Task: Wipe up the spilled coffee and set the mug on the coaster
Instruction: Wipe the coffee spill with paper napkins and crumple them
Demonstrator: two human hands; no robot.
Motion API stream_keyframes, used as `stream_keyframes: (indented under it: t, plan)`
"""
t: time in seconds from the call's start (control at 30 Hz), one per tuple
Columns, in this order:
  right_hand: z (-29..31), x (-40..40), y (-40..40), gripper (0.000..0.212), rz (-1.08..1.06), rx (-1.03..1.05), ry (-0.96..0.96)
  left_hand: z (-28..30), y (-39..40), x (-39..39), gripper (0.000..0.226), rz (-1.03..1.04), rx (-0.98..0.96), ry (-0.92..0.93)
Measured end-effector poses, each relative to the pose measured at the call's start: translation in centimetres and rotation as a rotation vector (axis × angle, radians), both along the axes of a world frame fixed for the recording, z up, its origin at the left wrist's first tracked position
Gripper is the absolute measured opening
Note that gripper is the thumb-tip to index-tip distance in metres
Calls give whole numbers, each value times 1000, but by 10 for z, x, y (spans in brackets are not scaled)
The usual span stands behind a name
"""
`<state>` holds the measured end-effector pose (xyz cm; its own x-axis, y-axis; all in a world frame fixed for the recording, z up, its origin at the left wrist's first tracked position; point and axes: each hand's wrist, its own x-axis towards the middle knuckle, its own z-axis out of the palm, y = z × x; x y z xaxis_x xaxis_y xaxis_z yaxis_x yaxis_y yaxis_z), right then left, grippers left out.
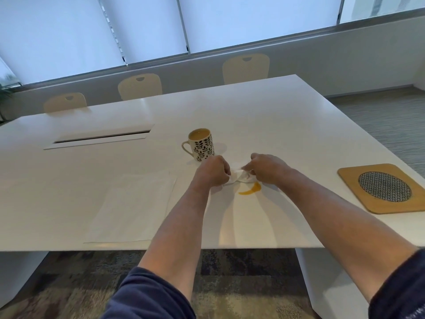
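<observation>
Your L hand [212, 171] & R hand [268, 168] each grip the napkin [240, 177] just above coffee spill [250, 189]; mug [202, 145] behind, on surface [276, 125].

Both hands bunch a white napkin [239, 177] btwn them on the white counter [287, 125]: left hand [213, 172] and right hand [266, 168] each pinch it. Coffee spill [250, 189] just below. Mug [202, 145] behind left hand, upright, coffee inside. Coaster [358, 192] far right.

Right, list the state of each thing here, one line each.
mug: upright on the table, holding coffee, not on the coaster
coffee spill: still on the table
napkin: crumpled, held by both hands
left hand: gripping the napkin
right hand: gripping the napkin
coaster: bare
</observation>
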<state>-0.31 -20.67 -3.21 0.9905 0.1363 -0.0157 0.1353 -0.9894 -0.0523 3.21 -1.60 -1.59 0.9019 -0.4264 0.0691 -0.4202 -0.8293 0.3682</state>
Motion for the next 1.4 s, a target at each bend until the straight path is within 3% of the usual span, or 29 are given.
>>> stream_keyframes:
  t: [0.2, 0.37, 0.53, 0.8, 1.07, 1.27, 1.4]
  plan:
    - [-4, -3, -2, 32, 41, 2, -58, 4, -5, -5, 20, -32, 51, 4]
    - [-4, -3, -11, 39, 32, 127, -13, 7, -4, -7, 24, -45, 86, 12]
    - [-2, -8, -23, 27, 40, 188, -4, 6, 3, -4, 29, -37, 65, 66]
    - [2, -18, -29, 24, 53, 223, -28, 8, 8, -5, 35, -43, 22, 113]
    - [9, -29, -33, 20, 109, 291, -110, 2, 9, -7, 25, -86, 81, 144]
    - [12, -30, -30, 30, 131, 146, -77, 2, 9, -9, 23, -110, 120, 155]
    - [8, -33, -28, 19, 121, 106, -121, 3, 7, -12, 22, -91, 113, 171]
